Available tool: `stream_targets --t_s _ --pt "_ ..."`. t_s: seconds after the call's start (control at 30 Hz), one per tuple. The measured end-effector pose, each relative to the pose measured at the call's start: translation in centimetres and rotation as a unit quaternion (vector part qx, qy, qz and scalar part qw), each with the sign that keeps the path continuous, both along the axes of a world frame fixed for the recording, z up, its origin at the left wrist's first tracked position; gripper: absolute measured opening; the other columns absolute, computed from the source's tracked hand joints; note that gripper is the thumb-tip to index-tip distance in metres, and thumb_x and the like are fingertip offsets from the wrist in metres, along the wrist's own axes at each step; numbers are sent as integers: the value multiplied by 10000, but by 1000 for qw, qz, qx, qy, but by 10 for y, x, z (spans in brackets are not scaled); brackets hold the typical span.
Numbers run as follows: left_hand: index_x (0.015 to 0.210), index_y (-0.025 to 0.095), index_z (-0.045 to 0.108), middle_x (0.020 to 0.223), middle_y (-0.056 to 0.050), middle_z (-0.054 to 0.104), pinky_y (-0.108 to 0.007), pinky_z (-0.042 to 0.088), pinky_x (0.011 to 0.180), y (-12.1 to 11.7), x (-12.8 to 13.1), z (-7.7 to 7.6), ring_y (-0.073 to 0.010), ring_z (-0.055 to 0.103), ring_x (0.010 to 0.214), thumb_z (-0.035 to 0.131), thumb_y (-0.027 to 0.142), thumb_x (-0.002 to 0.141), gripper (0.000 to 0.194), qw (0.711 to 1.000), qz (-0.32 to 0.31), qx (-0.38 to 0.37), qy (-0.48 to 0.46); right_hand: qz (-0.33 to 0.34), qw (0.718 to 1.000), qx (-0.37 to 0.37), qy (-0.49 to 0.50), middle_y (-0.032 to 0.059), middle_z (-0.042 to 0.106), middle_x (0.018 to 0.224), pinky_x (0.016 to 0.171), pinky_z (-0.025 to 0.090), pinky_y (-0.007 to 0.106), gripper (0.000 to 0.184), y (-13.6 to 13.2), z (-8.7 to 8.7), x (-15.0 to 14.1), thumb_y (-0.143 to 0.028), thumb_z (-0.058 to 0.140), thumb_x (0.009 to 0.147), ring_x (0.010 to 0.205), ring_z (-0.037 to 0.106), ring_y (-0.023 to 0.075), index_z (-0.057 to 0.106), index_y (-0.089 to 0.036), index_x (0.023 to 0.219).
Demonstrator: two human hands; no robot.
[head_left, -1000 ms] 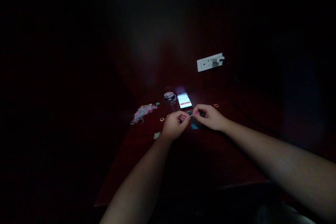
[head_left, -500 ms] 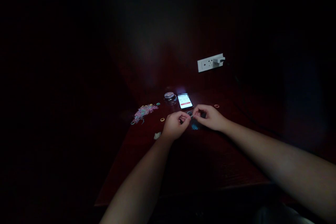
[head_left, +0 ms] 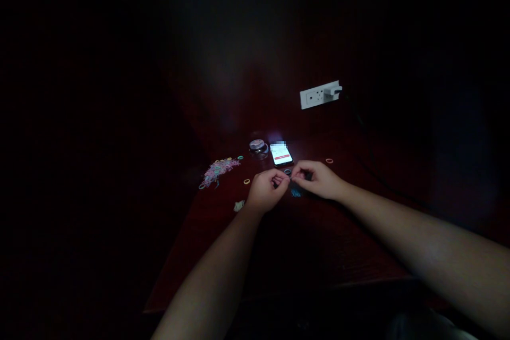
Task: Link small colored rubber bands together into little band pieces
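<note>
My left hand [head_left: 268,189] and my right hand [head_left: 316,178] meet fingertip to fingertip above the table, each closed in a pinch. Between them is a tiny pale elastic band, mostly hidden by the fingers. Just below the fingertips lies a bunch of blue elastic bands [head_left: 295,193]. A light-coloured ring-shaped band [head_left: 287,171] rests right behind them. Beside my left wrist is a bunch of pale cream bands [head_left: 238,205]. One yellow band [head_left: 246,181] lies alone to the left of my left hand.
A heap of mixed pink, teal and purple bands [head_left: 220,171] covers the dark red table's [head_left: 191,244] left side. Farther back stand a clear jar [head_left: 258,149] and a lit phone [head_left: 282,155]. An orange band [head_left: 329,161] lies to the right. A wall socket [head_left: 319,95] holds a plug.
My right hand's fingertips have come slightly closer to my left hand's. The pale band seen stretched between them now barely shows.
</note>
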State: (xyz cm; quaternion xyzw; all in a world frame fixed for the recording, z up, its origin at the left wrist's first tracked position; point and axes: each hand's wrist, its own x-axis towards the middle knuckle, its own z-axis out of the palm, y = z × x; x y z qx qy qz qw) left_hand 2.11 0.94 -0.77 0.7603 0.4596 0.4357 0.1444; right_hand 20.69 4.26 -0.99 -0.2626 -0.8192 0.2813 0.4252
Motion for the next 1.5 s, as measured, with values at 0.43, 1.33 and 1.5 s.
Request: stream_targets --t_s 0.43,1.33,1.5 --pt "803 151 679 726 -22 681 -203 443 579 -1 0 2 -101 586 632 590 252 799 135 1000 0 -3 -3 -28 1000 5 -5 48 644 760 619 462 274 164 2 -1 0 -282 562 829 694 577 158 667 -156 824" --pt "834 146 674 767 -33 677 -204 441 598 0 -2 -1 -105 573 654 575 253 819 146 999 -48 -8 12 -26 999 -23 0 20 571 668 559 413 247 115 2 0 -1 -256 604 774 597 502 121 605 -144 751" --pt "835 148 675 765 -33 682 -202 440 589 -1 -2 1 -106 577 654 583 250 813 140 999 -42 -12 16 -26 999 -19 3 19 571 670 566 417 248 125 3 -1 0 -269 614 772 603 505 122 598 -149 743"
